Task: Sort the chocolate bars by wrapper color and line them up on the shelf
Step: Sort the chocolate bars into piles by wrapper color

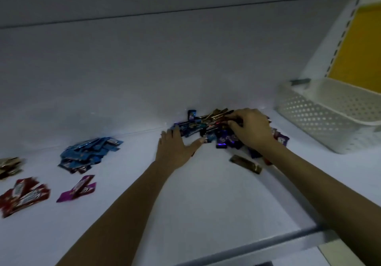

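Note:
A mixed heap of chocolate bars (208, 129) in blue, purple, gold and dark wrappers lies against the back wall of the white shelf (185, 199). My left hand (175, 150) lies flat with spread fingers at the heap's left edge. On top of the heap, my right hand (251, 127) has its fingers curled into the bars. Sorted groups lie to the left: a blue pile (88, 154), two purple bars (79, 189), red bars (22, 195) and gold bars (9, 166). One dark gold bar (245, 163) lies alone in front of the heap.
A white perforated basket (329, 117) stands on the shelf at the right. Behind it rise a slotted white upright (342, 34) and a yellow panel (358, 42). The shelf's front edge (257, 245) runs across the lower right.

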